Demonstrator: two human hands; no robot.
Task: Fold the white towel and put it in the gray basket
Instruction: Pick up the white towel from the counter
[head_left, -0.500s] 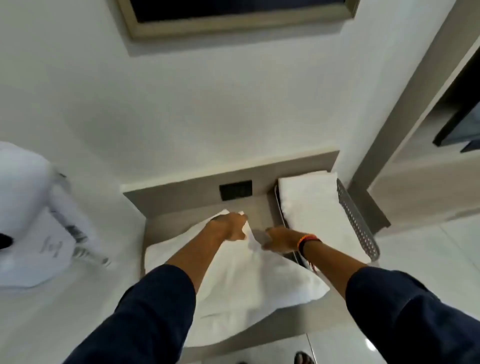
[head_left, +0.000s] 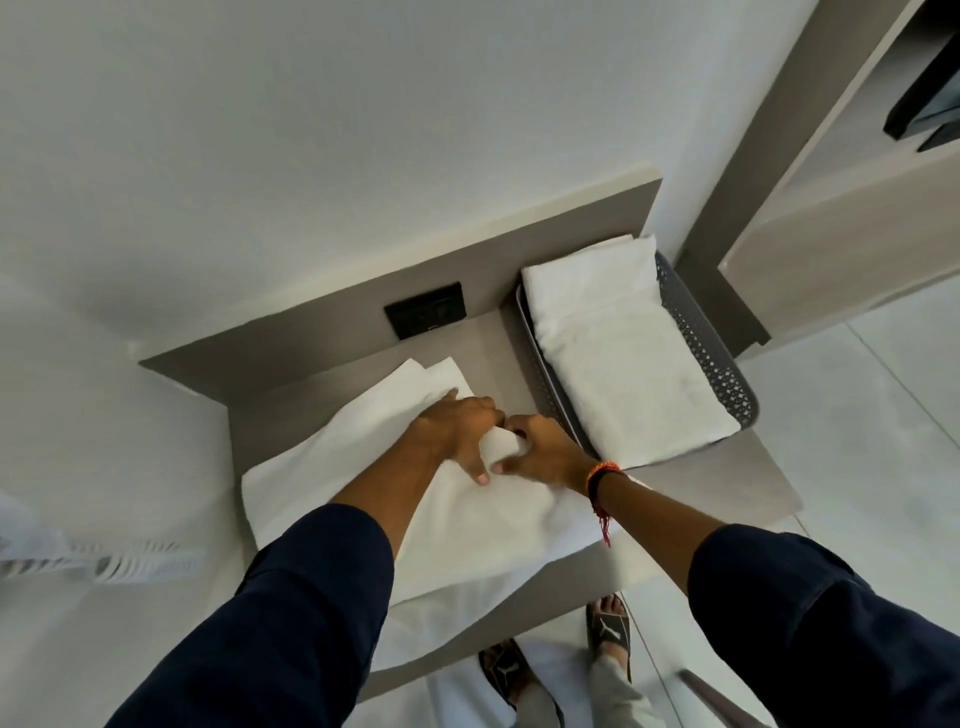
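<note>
A white towel (head_left: 363, 457) lies spread across the taupe shelf (head_left: 727, 483), its near part hanging over the front edge. My left hand (head_left: 460, 428) rests on the towel's right side. My right hand (head_left: 543, 452) is right beside it, and a bunched fold of towel sits pinched between the two hands. The gray perforated basket (head_left: 706, 332) stands at the shelf's right end, with a folded white towel (head_left: 623, 348) filling it.
A black wall socket (head_left: 425, 310) sits in the shelf's back panel. White bedding (head_left: 78, 519) borders the shelf on the left. Below the shelf edge I see my feet in dark sandals (head_left: 608, 631) on the pale tiled floor. A doorway frame (head_left: 779, 156) rises at right.
The view has tilted down and shifted. Both hands have drawn together, nearer to me on the towel, and now pinch a fold of it between them.
</note>
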